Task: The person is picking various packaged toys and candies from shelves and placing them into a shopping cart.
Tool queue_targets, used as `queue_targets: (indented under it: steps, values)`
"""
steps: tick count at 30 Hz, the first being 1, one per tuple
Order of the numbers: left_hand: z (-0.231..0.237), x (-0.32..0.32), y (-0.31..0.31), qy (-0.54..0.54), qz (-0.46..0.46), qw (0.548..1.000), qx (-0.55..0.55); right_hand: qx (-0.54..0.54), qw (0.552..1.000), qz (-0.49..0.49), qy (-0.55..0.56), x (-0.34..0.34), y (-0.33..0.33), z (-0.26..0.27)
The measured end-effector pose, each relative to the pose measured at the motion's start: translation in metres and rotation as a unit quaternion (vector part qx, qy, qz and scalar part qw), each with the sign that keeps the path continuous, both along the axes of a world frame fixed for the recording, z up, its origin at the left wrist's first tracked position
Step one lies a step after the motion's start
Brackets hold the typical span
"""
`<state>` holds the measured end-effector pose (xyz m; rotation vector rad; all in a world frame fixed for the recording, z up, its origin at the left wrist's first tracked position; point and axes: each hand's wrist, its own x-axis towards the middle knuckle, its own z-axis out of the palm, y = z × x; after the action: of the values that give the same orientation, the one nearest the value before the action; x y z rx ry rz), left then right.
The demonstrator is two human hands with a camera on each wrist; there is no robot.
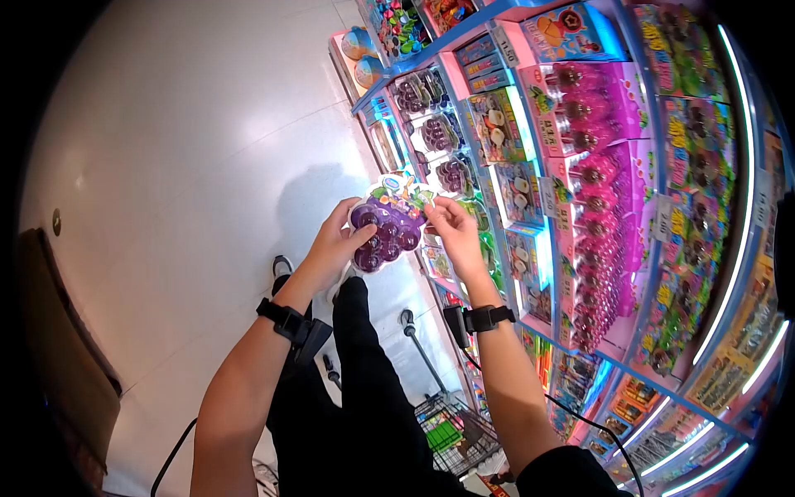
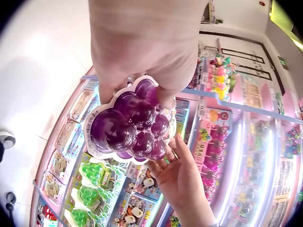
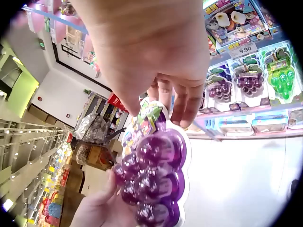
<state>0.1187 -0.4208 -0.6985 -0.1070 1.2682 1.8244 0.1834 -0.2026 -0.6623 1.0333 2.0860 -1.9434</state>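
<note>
A purple grape-shaped package with round clear domes is held up between both hands, over the floor beside the shelves. My left hand grips its left edge, thumb across the front. At the upper right edge, by the leafy printed end, my right hand pinches it between thumb and fingers. In the left wrist view the domes of the package face the camera, and the right hand is at its lower edge. The right wrist view shows the package hanging below the right hand.
Shelves of packaged goods rise on the right, with similar purple grape packs, green ones and pink packs. A wire cart stands at the lower middle. Pale tiled floor lies to the left; a shoe is below the hands.
</note>
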Motion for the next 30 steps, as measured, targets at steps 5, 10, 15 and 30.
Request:
queue_targets:
  steps: [5,10,15,30]
  values:
    - [-0.08,-0.005,0.051,-0.042,-0.056,0.997,0.012,0.054,0.998,0.039,-0.01,-0.014,0.058,-0.085]
    - [-0.155,-0.01,0.108,-0.058,-0.121,0.991,0.021,0.022,0.998,0.061,-0.025,-0.009,0.108,-0.152]
    - [-0.195,-0.018,0.149,-0.039,-0.157,0.987,0.001,-0.057,0.998,-0.023,-0.033,0.004,0.14,-0.191]
    - [-0.283,-0.006,0.169,-0.083,-0.193,0.978,0.007,-0.018,0.996,-0.086,-0.013,0.051,0.134,-0.279]
